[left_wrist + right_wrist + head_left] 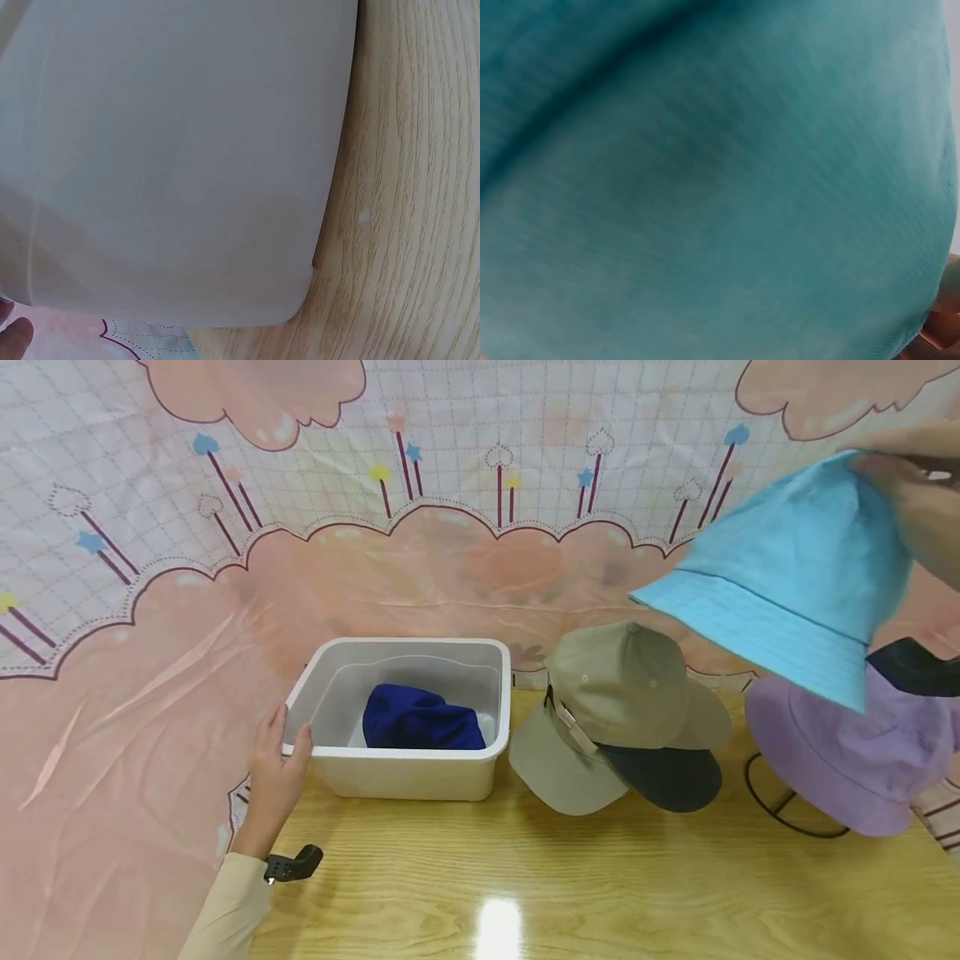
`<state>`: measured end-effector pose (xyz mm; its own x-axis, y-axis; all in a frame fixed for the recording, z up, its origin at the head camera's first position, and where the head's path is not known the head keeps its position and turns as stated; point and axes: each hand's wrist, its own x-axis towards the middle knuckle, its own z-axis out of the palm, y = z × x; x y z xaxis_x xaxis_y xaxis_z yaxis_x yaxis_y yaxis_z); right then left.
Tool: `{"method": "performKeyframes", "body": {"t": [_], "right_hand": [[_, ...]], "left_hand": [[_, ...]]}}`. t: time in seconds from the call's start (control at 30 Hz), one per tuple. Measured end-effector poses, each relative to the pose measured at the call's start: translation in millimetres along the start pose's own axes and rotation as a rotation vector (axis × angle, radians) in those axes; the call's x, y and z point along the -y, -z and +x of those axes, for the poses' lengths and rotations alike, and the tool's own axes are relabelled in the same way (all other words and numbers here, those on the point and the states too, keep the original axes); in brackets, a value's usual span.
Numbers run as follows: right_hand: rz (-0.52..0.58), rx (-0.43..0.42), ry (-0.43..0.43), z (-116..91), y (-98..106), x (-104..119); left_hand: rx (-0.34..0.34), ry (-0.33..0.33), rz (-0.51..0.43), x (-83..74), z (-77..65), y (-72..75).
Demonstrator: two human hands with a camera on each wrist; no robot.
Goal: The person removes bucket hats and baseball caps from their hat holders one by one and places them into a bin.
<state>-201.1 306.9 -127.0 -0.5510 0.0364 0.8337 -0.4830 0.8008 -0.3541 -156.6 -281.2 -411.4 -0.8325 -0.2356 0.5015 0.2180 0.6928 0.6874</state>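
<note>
At the upper right of the head view, my right hand [926, 497] pinches the crown of a light blue bucket hat [795, 568], which hangs tilted in the air, brim down. The hat's cloth [720, 195] fills most of the right wrist view. My left hand [277, 777] rests against the front left corner of a white plastic bin [412, 777], thumb on the front side and fingers along the left. Inside the bin lies a crumpled dark blue cloth item [420, 718]; its exact kind cannot be told. The bin's wall [180, 165] takes up the left wrist view.
Right of the bin, beige caps [622, 685] and a dark-brimmed cap [671, 777] sit close together. Farther right is a purple bucket hat [847, 752] above a black wire stand [795, 831]. All stand on a wooden table [600, 885] before a patterned pink cloth [420, 577].
</note>
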Motion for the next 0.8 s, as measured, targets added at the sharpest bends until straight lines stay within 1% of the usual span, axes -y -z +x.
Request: {"method": "performKeyframes", "body": {"t": [0.07, 0.13, 0.17, 0.2, 0.23, 0.27, 0.37, 0.4, 0.53, 0.6, 0.63, 0.7, 0.8], "right_hand": [[0.025, 0.0, 0.031, 2.4, -1.3, 3.4], [0.079, 0.012, 0.086, 7.2, -4.5, 9.3], [0.09, 0.022, 0.097, 8.5, -5.7, 13.6], [0.092, 0.03, 0.091, 9.6, -6.6, 18.5], [0.089, 0.041, 0.106, 10.8, -7.3, 23.4], [0.083, 0.058, 0.095, 11.6, -7.8, 28.5], [0.047, 0.087, 0.137, 13.5, -9.6, 43.7], [0.033, 0.093, 0.138, 13.7, -11.0, 48.6], [0.072, 0.087, 0.287, 17.4, -21.3, 62.2], [0.096, 0.087, 0.315, 18.3, -28.2, 69.8], [0.114, 0.085, 0.351, 19.1, -31.9, 73.0], [0.122, 0.093, 0.318, 18.9, -38.1, 81.9], [0.142, 0.103, 0.29, 18.4, -46.7, 95.0]], "left_hand": [[0.002, 0.003, 0.001, 0.3, -0.1, 0.2], [0.006, 0.005, 0.003, 0.3, -0.4, 0.4], [0.009, 0.007, 0.004, 0.4, -0.5, 0.5], [0.01, 0.009, 0.004, 0.2, -0.6, 0.8], [0.012, 0.01, 0.005, 0.0, -0.6, 1.1], [0.012, 0.01, 0.006, 0.0, -0.5, 1.5], [0.013, 0.014, 0.002, -0.6, -0.7, 2.7], [0.014, 0.016, 0.002, -0.8, -0.8, 3.0], [0.02, 0.024, 0.001, -1.0, -1.0, 3.8], [0.022, 0.024, 0.002, -0.7, -0.9, 4.0], [0.021, 0.023, -0.001, -1.0, -0.9, 4.2], [0.02, 0.019, -0.002, -0.7, -0.9, 4.4], [0.017, 0.011, -0.006, -0.6, -0.5, 4.8]]}}
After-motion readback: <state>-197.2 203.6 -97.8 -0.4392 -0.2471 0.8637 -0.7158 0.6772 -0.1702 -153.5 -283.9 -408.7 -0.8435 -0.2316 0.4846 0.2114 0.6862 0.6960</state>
